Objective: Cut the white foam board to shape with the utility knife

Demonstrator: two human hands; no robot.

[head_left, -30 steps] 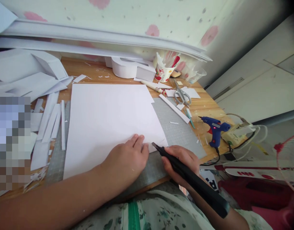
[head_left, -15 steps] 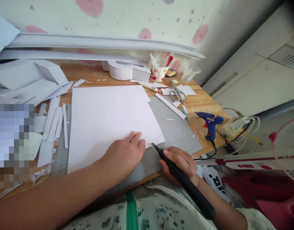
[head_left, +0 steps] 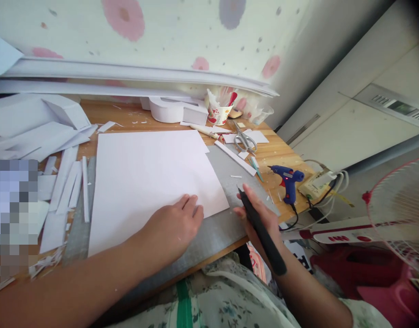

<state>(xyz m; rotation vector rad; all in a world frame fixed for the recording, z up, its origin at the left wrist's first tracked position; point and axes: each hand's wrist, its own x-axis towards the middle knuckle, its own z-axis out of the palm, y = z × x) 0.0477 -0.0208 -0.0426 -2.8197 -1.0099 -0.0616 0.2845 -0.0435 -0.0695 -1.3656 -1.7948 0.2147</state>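
A large white sheet of board (head_left: 144, 173) lies on the grey cutting mat (head_left: 216, 232). My left hand (head_left: 178, 221) rests on the sheet near its front edge, palm down, fingers laid on the surface. To the right, my right hand (head_left: 260, 218) is closed around a craft knife (head_left: 262, 234) with a thick black handle. The knife points up and away, its dark tip held over the mat, apart from the sheet. The blade itself is hard to make out.
Scissors (head_left: 245, 139), a white strip (head_left: 235, 157) and a blue glue gun (head_left: 288, 180) lie to the right. Behind stand a paper cup (head_left: 219, 114) and a white board shape (head_left: 175, 109). White offcuts (head_left: 64, 182) cover the left. A fan (head_left: 401, 214) stands beyond the table.
My right hand has lifted the knife from the sheet's front right edge and moved it away and to the right. My left hand stays on the sheet. The view has shifted slightly.
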